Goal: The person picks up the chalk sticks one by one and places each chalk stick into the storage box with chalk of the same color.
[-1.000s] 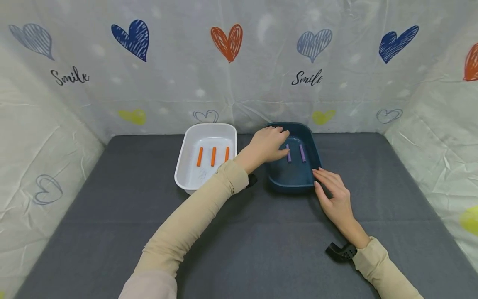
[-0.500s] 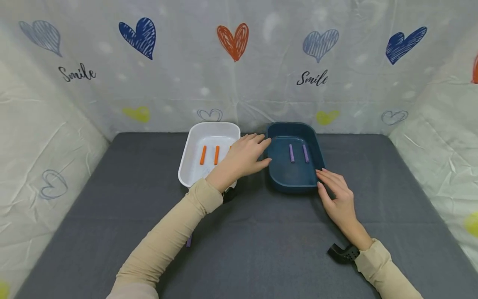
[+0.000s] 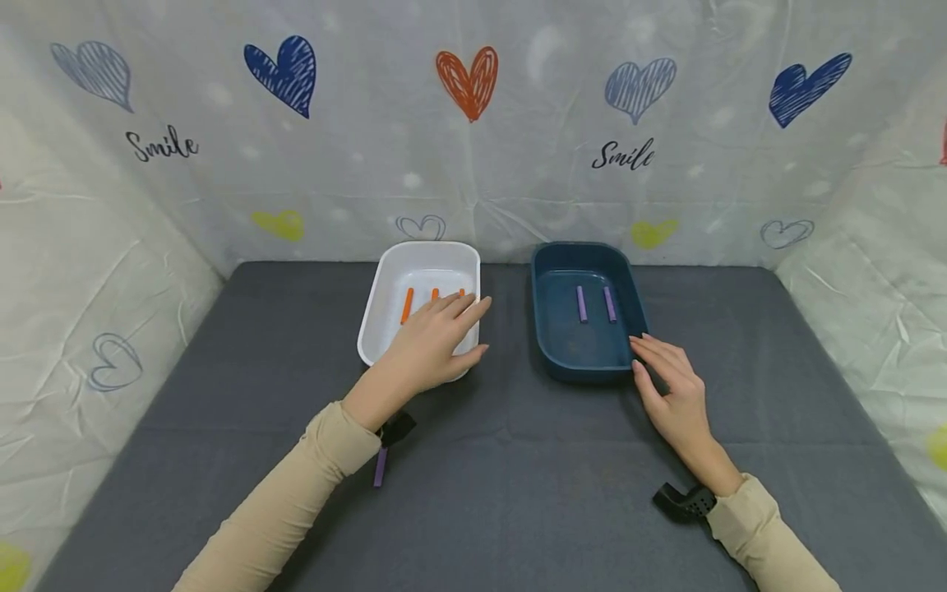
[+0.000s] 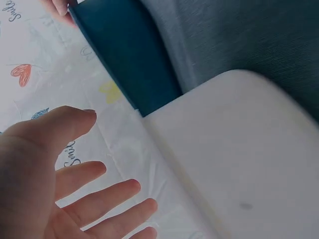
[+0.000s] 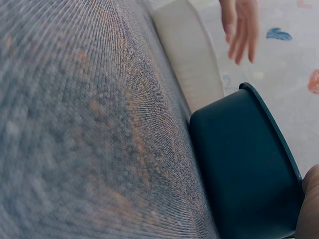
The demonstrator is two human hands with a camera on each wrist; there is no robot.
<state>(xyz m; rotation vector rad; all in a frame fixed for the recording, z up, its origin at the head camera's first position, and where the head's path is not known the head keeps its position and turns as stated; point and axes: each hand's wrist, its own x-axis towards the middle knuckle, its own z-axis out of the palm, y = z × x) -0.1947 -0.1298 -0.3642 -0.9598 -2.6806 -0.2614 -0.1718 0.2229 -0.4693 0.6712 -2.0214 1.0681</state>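
Now the left hand (image 3: 425, 347), fingers apart, hangs empty over the white box (image 3: 376, 327) mid-frame; the right hand (image 3: 679, 403) lays loose fingers on the blue box (image 3: 555, 349), maybe to steady it.

Side by side on the table (image 3: 518, 510), near its far edge, sit the left tray (image 3: 382, 333) and the right tray (image 3: 584, 349), a gap between them, a sheet (image 3: 473, 181) behind. Three sticks (image 3: 407, 306) lie in the left tray, two sticks (image 3: 581, 304) in the right. A loose stick (image 3: 381, 467) lies before the left tray. The left hand (image 3: 429, 341) is above that tray, the right hand (image 3: 672, 395) at the other's near right corner.
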